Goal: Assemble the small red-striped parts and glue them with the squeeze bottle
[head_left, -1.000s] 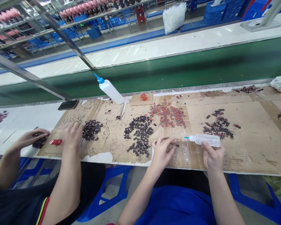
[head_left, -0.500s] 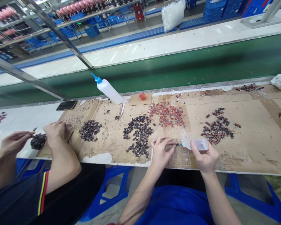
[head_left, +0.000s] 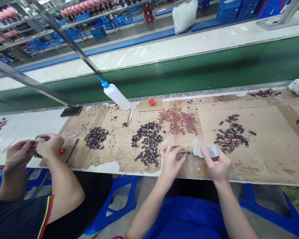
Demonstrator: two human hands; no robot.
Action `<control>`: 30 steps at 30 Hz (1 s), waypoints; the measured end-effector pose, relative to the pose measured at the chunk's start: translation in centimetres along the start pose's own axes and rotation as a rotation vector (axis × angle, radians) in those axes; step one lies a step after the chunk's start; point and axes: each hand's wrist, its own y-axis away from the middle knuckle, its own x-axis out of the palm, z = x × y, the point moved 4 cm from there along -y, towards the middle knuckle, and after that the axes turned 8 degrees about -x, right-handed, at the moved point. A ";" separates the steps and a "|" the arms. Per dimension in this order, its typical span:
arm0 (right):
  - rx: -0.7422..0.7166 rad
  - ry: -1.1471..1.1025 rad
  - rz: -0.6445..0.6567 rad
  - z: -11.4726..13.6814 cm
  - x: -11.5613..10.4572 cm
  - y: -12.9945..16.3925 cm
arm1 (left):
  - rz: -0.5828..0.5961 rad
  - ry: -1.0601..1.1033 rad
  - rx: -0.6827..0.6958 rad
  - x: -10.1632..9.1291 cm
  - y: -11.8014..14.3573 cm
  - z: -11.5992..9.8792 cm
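Fingers of left hand [head_left: 171,159] pinch a small dark part [head_left: 184,153]; right hand [head_left: 216,164] grips squeeze bottle [head_left: 206,151], nozzle touching the part above the cardboard [head_left: 264,159] (front edge). Risk: oversqueeze floods part, glues fingertips

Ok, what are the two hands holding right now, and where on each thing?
The right hand grips a small squeeze bottle around its body, nozzle pointing left. The left hand pinches a small dark part at the nozzle tip; where on it cannot be told.
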 end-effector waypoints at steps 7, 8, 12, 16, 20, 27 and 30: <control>0.086 -0.059 -0.042 -0.8 -0.2 0.5 | 0.019 0.002 -0.008 -0.1 0.0 -0.2; 0.084 -0.073 -0.028 -0.8 -0.1 0.5 | 0.019 0.001 -0.009 -0.1 0.0 -0.2; 0.061 -0.073 0.028 -0.8 0.3 0.4 | 0.022 -0.004 -0.012 -0.2 0.0 -0.4; 0.058 -0.052 0.028 -0.7 0.3 0.3 | 0.021 -0.006 -0.002 -0.3 -0.1 -0.4; 0.117 -0.098 -0.040 -0.6 -0.1 0.3 | 0.013 -0.012 0.001 0.0 -0.1 -0.1; 0.201 -0.338 -0.298 -1.0 -0.6 -0.3 | 0.069 0.013 0.022 -0.7 -0.7 0.3; 0.175 -0.354 -0.242 -1.6 0.2 -0.5 | -0.004 -0.037 0.023 -2.5 -2.0 0.8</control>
